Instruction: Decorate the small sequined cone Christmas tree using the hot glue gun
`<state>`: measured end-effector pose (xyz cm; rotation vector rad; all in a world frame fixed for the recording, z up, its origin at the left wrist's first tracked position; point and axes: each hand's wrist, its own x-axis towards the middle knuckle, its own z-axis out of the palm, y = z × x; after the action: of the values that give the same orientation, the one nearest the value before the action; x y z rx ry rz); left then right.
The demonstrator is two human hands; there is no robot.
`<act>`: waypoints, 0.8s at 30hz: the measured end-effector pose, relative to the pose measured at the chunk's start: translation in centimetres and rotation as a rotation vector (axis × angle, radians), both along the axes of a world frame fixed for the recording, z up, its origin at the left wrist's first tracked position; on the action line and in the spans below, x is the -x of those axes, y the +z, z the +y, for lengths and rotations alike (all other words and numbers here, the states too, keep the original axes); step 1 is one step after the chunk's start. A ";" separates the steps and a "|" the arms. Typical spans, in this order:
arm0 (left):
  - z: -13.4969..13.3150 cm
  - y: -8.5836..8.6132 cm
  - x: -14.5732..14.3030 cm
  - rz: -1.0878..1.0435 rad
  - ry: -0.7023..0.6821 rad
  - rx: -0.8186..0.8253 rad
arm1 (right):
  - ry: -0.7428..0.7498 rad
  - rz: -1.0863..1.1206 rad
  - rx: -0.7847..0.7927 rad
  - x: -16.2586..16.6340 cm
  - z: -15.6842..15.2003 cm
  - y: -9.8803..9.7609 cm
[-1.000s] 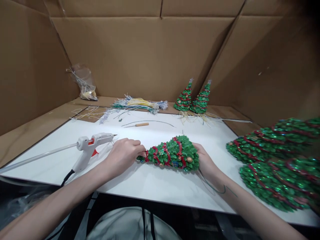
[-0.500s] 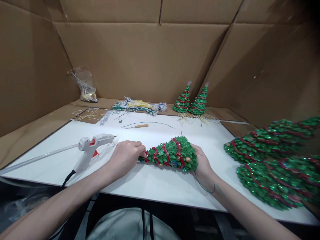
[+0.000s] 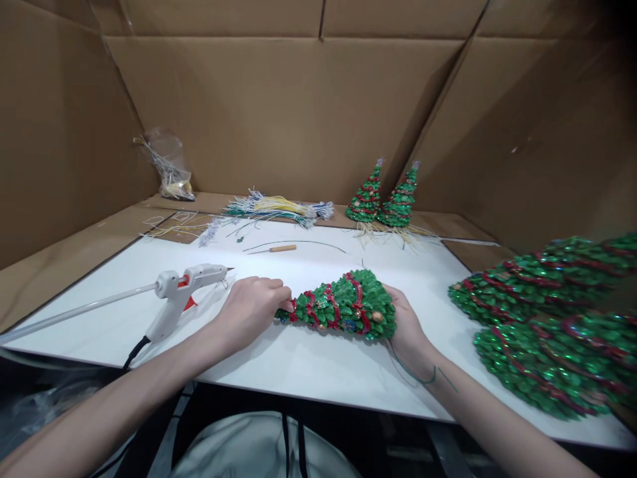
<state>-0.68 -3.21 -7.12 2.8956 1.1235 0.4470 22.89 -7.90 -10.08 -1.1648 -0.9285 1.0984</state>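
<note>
A small green Christmas tree [image 3: 343, 305] with red garland and little coloured balls lies sideways between my hands, just over the white table. My left hand [image 3: 256, 309] pinches its narrow tip with thumb and fingers. At the wide base is my right hand [image 3: 405, 325], gripping it; most of those fingers are hidden behind the tree. A thin green wire [image 3: 415, 377] hangs from the base and curves over my right wrist.
A white glue gun [image 3: 182, 295] stands at left. An awl [image 3: 281, 249] and a bundle of coloured wires [image 3: 279, 209] lie behind. Two small trees [image 3: 365, 196] stand at the back; larger green trees [image 3: 547, 358] lie at right. Cardboard walls [image 3: 279, 113] enclose the table.
The view has shifted slightly. Both hands keep their hold on the Christmas tree, which has barely moved.
</note>
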 end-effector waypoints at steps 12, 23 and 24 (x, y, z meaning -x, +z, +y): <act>0.2 -0.2 0.8 -0.061 -0.084 0.063 | 0.032 -0.087 -0.027 -0.7 0.1 -0.2; 0.2 0.3 0.4 -0.055 -0.077 0.107 | 0.010 0.009 -0.021 -0.6 0.1 -0.5; 0.1 0.5 0.3 -0.051 -0.063 0.116 | 0.006 0.015 -0.020 -0.6 0.1 -0.4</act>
<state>-0.97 -3.07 -6.64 2.7940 1.0130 0.4366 23.45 -7.78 -10.51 -1.1368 -0.9304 1.0988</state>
